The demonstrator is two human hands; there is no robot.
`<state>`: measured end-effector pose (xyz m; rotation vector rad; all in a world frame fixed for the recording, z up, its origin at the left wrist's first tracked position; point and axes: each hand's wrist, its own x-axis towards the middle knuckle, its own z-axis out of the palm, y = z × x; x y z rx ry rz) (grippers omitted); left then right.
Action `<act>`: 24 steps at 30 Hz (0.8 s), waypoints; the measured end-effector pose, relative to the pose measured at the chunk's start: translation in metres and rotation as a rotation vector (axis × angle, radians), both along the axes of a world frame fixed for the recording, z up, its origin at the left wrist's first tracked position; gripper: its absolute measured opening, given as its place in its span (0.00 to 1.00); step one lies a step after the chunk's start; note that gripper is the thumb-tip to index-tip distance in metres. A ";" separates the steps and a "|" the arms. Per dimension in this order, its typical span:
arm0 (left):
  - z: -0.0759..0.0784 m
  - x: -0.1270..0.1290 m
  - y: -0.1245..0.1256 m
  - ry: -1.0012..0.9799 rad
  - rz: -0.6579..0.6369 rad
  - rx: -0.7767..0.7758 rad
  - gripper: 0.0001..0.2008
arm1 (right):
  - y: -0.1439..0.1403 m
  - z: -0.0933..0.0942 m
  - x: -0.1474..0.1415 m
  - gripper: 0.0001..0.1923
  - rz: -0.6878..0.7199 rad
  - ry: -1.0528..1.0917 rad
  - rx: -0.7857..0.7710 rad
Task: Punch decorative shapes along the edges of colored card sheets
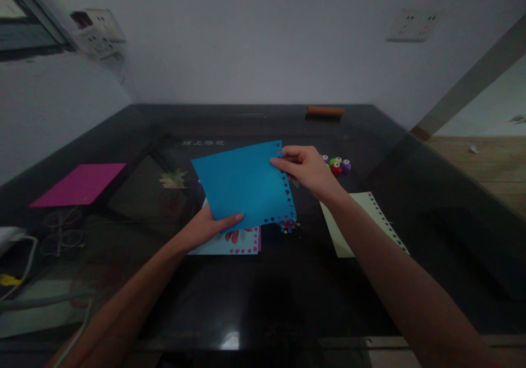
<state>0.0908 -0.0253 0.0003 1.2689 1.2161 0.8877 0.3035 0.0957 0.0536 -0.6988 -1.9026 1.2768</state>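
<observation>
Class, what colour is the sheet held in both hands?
The sheet is bright blue, seen best in the head view.

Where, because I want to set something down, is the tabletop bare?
Bare tabletop lies between the forearms, nearer than the pale card; a narrow strip separates the paper bits from the cream sheet. It's crowded around the blue sheet: the left hand and right hand hold it, card and bits close by.

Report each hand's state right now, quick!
Left hand: holding the blue sheet near its lower left corner.
Right hand: pinching the same sheet near its upper right corner.
</observation>
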 end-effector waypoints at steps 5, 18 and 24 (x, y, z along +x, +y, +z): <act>-0.005 -0.003 0.001 0.096 -0.055 -0.009 0.14 | 0.000 0.001 0.001 0.15 0.003 -0.008 0.010; -0.010 -0.002 0.004 0.195 -0.095 0.037 0.18 | 0.006 0.002 0.006 0.16 -0.106 -0.101 0.073; -0.012 -0.009 0.009 0.015 0.082 0.155 0.18 | 0.018 -0.014 0.003 0.20 -0.231 -0.185 0.096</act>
